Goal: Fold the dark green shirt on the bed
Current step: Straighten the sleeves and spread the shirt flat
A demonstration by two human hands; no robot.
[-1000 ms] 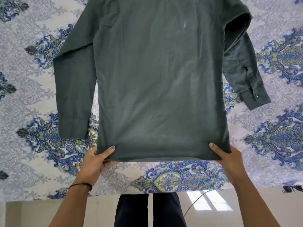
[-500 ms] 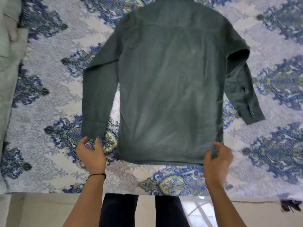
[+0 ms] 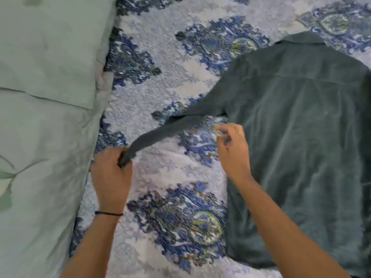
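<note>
Lighting: soft, even daylight-type, moderately bright; source direction can't be fixed. No glare or hot spots. Shadows faint, a thin dark line under the raised sleeve and a dim band along the pale green bedding edge at left.

Img quality: overall soft, low detail. Motion blur marked on left hand and right hand; fingertips smeared. Dark green shirt weave not resolved, pale streaks on fabric. Bedspread print sharper centre-top, smeared toward bottom edge. Mild wide-angle stretch at frame edges; forearms look elongated near bottom.
</note>
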